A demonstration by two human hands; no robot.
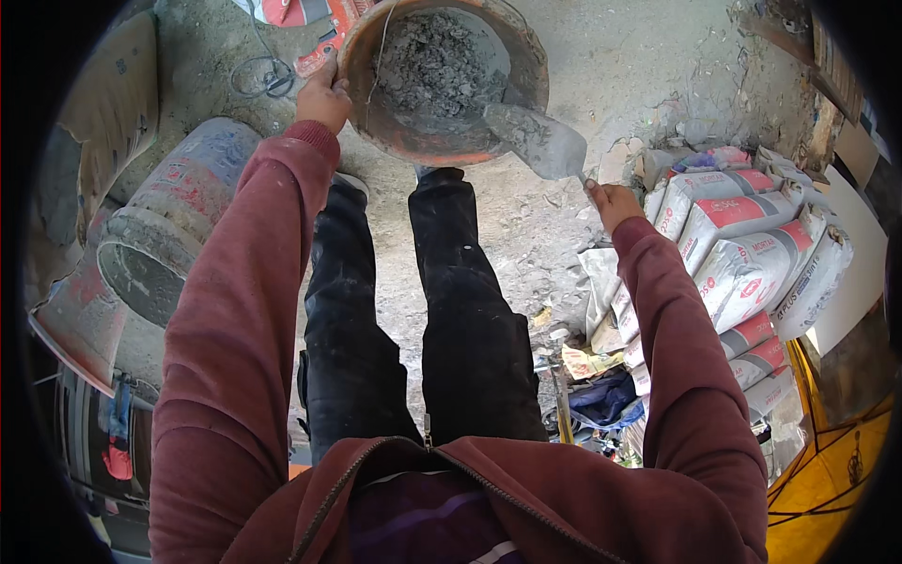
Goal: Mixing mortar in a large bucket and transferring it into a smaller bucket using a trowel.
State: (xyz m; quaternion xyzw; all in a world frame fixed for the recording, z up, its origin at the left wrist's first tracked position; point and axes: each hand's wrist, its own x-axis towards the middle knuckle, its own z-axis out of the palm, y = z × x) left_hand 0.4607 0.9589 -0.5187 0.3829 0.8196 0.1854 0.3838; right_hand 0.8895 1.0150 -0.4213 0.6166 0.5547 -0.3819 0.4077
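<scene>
An orange-brown bucket (356, 106) stands in front of my feet, its wall coated with dried cement. Grey, crumbly mortar (440, 67) lies inside, and a thin wire handle crosses the bucket's left side. My left hand (325, 99) grips the left of the rim. In my right hand (612, 203) is the thin handle of a trowel (546, 144). The trowel's cement-smeared blade reaches over the near right rim, with its tip at the mortar.
Several mortar bags (754, 264) are stacked on the right. A cement-stained plastic pail (183, 204) lies on its side at the left. Beyond my left hand are a red corded tool (331, 39) and its looped grey cable (275, 81). The concrete floor (599, 56) is dusty.
</scene>
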